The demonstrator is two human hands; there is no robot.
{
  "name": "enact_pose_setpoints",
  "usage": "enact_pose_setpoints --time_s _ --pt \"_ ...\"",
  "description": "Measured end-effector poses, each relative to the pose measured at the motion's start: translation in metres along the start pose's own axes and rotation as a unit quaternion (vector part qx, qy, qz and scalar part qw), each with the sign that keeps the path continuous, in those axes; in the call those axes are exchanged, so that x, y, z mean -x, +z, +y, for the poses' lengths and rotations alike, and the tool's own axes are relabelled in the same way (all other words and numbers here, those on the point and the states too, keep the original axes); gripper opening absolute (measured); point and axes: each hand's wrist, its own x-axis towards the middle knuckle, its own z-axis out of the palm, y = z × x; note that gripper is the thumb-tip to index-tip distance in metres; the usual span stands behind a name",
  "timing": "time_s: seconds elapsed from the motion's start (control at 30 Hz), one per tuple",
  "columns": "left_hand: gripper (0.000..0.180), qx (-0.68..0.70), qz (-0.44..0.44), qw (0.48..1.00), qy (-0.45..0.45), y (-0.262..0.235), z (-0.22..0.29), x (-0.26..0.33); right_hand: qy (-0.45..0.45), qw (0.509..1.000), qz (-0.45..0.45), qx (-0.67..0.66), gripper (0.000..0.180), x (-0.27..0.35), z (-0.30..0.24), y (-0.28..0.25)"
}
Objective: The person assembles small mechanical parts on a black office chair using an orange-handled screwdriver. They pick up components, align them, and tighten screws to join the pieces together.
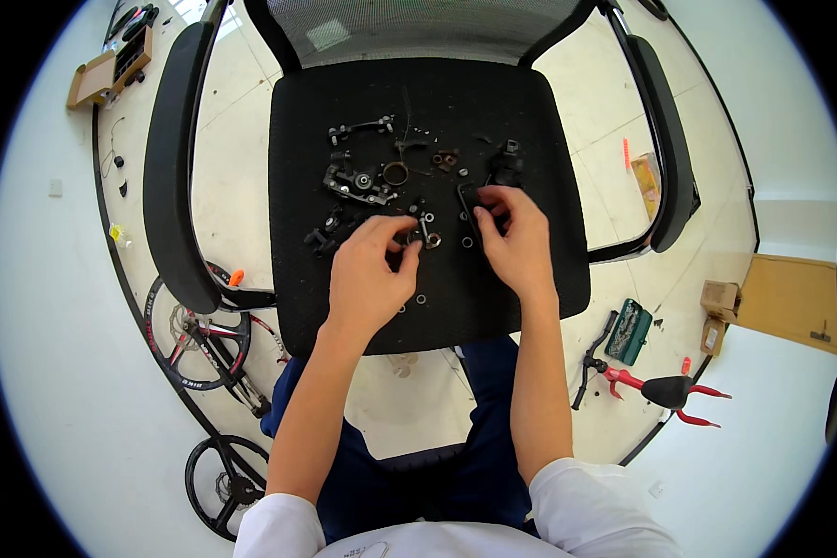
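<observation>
My left hand (pixel 370 272) is closed, thumb and fingers bent toward a small dark piece that I cannot make out. Right by its fingertips lie a small silver bolt (pixel 425 226) and a nut (pixel 434 240). A black L-shaped hex key (pixel 466 198) is pinched in my right hand (pixel 517 240), its bent end pointing away from me. Both hands are low over the black chair seat (pixel 493 312). Beyond the left hand sit a bike brake caliper (pixel 355 184), a metal linkage (pixel 361 128) and a brownish ring (pixel 395 173).
Loose washers (pixel 467 242) and rusty bits (pixel 445 160) are scattered over the seat, with a black clamp-like part (pixel 507 160) at right. Armrests (pixel 179 167) flank it. On the floor are a bike wheel (pixel 198 325), a red fork (pixel 665 391) and a green toolbox (pixel 630 332).
</observation>
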Motion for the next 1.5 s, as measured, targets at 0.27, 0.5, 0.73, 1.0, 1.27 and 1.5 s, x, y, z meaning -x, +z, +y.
enact_pose_setpoints --time_s 0.27,0.5,0.73,1.0,1.27,1.5 --pt "0.020 -0.072 -0.066 0.995 0.012 0.010 0.005 0.005 0.046 0.982 -0.005 0.182 0.035 0.004 0.003 -0.013" --pt "0.018 -0.063 -0.063 0.996 0.011 0.012 0.008 0.005 0.082 0.988 0.023 0.133 0.029 0.004 0.006 -0.008" --pt "0.018 -0.061 -0.073 0.995 -0.004 0.010 0.008 0.003 0.145 0.986 -0.019 0.074 0.028 0.006 0.007 -0.014" --pt "0.017 -0.048 -0.061 0.997 0.006 0.011 0.004 0.003 0.118 0.992 0.018 -0.031 0.028 0.003 0.011 -0.010" --pt "0.020 0.099 -0.050 0.993 -0.050 0.018 -0.003 0.001 0.160 0.900 -0.103 -0.392 0.016 0.003 -0.015 0.001" --pt "0.022 0.367 -0.072 0.903 -0.212 0.001 0.001 -0.010 0.122 0.838 -0.218 -0.485 0.014 0.008 -0.028 0.007"
